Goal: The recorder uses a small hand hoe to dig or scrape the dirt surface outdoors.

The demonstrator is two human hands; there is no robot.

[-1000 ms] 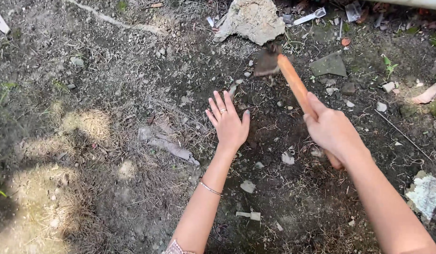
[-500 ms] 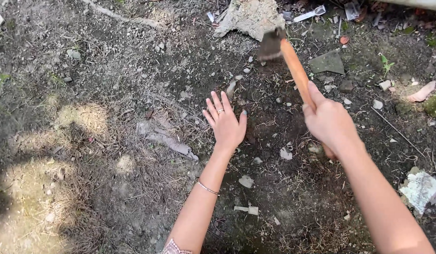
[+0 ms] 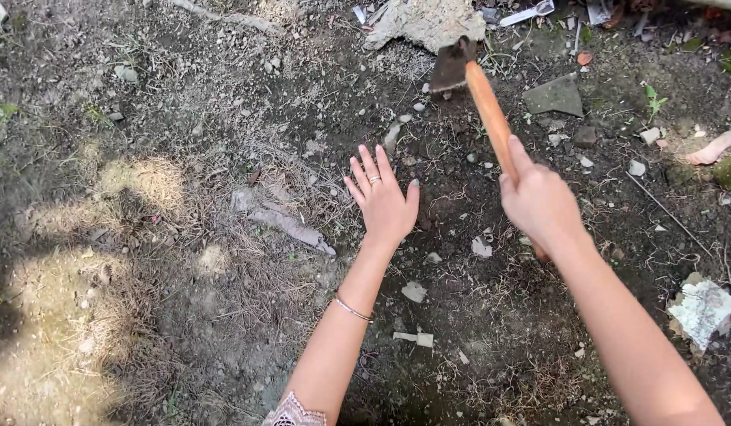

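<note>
Gripping the orange wooden handle (image 3: pixel 488 114) of a small hoe with a dark metal blade (image 3: pixel 450 66), the right hand (image 3: pixel 539 201) has its fingers wrapped fully round the shaft near its lower end. The blade sits over the dark loosened soil (image 3: pixel 452 197), just below a pale grey lump of broken concrete (image 3: pixel 428 21). The left hand (image 3: pixel 384 202) is spread wide, fingers splayed, palm down on or just over the soil beside the handle; contact cannot be told for sure. It holds nothing. Compared with half a second ago, the blade is slightly nearer the ground, and the left hand has hardly shifted.
</note>
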